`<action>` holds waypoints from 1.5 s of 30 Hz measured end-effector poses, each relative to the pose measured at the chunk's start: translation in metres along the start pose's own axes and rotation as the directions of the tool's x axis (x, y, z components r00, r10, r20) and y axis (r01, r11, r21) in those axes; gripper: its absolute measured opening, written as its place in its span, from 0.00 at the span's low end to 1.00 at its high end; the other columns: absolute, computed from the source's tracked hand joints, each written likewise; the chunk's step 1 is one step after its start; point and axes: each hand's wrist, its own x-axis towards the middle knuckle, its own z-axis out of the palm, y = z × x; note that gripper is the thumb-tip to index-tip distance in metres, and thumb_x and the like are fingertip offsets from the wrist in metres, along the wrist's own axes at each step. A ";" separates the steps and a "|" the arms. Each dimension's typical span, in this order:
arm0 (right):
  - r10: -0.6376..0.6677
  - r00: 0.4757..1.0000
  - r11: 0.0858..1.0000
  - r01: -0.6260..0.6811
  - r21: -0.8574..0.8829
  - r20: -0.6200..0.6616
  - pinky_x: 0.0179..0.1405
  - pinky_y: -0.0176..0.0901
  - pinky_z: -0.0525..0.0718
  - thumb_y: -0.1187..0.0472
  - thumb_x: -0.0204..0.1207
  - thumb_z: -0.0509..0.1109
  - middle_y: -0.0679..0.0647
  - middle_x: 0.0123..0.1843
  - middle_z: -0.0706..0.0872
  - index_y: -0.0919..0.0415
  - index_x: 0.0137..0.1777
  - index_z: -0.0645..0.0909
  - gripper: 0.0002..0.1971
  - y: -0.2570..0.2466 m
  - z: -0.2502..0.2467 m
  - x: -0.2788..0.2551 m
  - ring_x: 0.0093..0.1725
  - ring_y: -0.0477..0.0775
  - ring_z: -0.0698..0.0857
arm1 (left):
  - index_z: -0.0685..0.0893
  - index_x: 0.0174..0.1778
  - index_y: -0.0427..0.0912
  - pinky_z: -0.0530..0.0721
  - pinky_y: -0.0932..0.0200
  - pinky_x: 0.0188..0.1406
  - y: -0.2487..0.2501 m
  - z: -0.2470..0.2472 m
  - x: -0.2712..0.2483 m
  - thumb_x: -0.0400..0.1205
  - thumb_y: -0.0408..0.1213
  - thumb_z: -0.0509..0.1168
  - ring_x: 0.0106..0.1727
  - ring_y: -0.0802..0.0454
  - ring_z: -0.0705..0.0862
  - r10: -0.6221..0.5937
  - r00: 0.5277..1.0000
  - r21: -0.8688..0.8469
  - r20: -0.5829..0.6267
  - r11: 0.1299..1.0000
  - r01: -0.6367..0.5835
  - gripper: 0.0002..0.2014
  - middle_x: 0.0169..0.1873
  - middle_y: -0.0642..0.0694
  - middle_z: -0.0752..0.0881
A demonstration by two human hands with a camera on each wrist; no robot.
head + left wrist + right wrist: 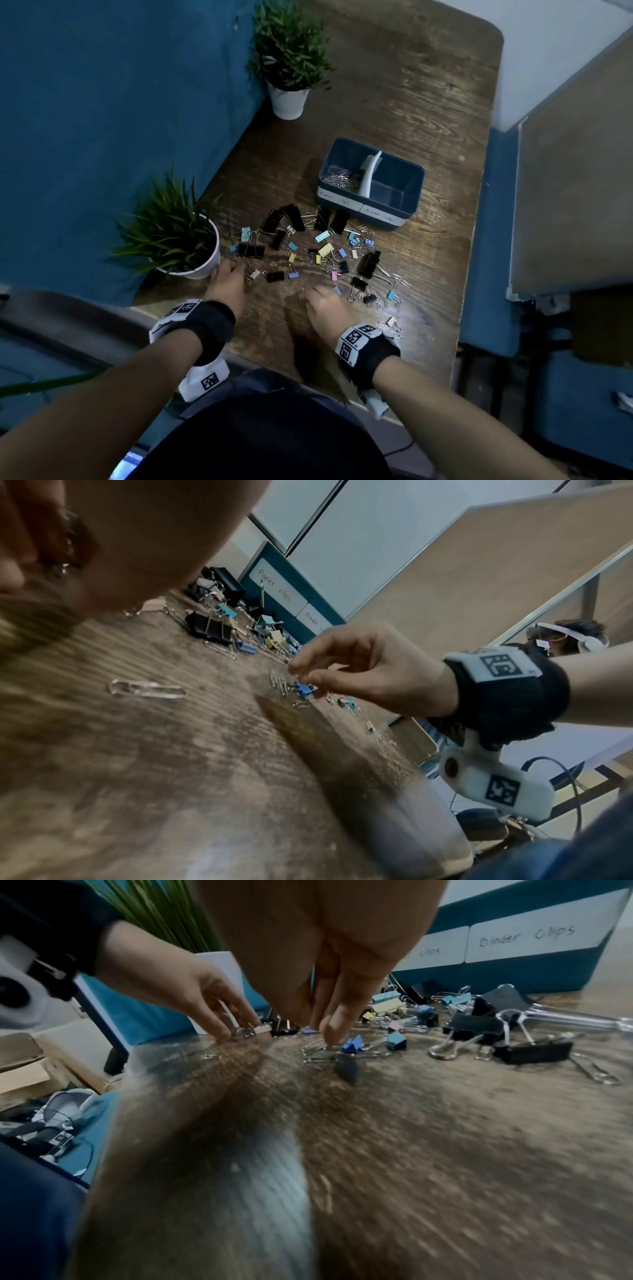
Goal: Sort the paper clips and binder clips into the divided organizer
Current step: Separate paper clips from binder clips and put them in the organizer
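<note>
The dark blue divided organizer (371,183) holds a heap of silver paper clips (339,176) in its left compartment, labelled "Paper clips"; the one labelled "Binder clips" looks bare. Black and pastel binder clips (308,250) lie strewn across the grained wooden table (411,102) just beyond both hands. The right hand (325,303) pinches downward at wire paper clips beside a small blue binder clip (352,1044), while the left hand (227,282) reaches loosely curled fingers down beside a pink binder clip (263,1029).

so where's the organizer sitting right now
In the head view the organizer sits on the table, right of centre, just beyond the scattered binder clips and right of the far potted plant.
</note>
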 end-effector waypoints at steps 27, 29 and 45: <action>-0.023 0.999 0.997 0.025 0.073 -0.032 0.64 0.57 0.80 0.66 0.79 0.61 0.61 0.65 0.82 0.63 0.66 0.79 0.16 -0.007 -0.013 0.031 0.67 0.63 0.76 | 0.81 0.63 0.35 0.69 0.62 0.65 0.025 0.015 0.015 0.78 0.20 0.59 0.63 0.43 0.76 0.306 0.948 -0.233 -0.082 0.919 -0.317 0.19 0.60 0.39 0.77; -0.033 0.999 0.998 0.033 0.048 -0.013 0.64 0.59 0.79 0.65 0.80 0.60 0.62 0.66 0.81 0.63 0.68 0.77 0.18 -0.006 -0.015 0.032 0.68 0.64 0.75 | 0.80 0.64 0.35 0.71 0.60 0.65 0.019 0.013 0.014 0.78 0.21 0.60 0.61 0.43 0.76 0.260 0.956 -0.240 -0.132 0.928 -0.286 0.19 0.60 0.38 0.76; 0.038 0.995 0.994 -0.047 -0.096 -0.094 0.55 0.52 0.81 0.63 0.83 0.60 0.60 0.59 0.80 0.66 0.63 0.80 0.13 0.018 -0.031 0.026 0.60 0.59 0.76 | 0.71 0.73 0.39 0.70 0.50 0.71 0.009 0.001 0.015 0.79 0.30 0.60 0.67 0.40 0.71 0.120 0.991 -0.097 -0.059 0.987 -0.125 0.24 0.65 0.37 0.73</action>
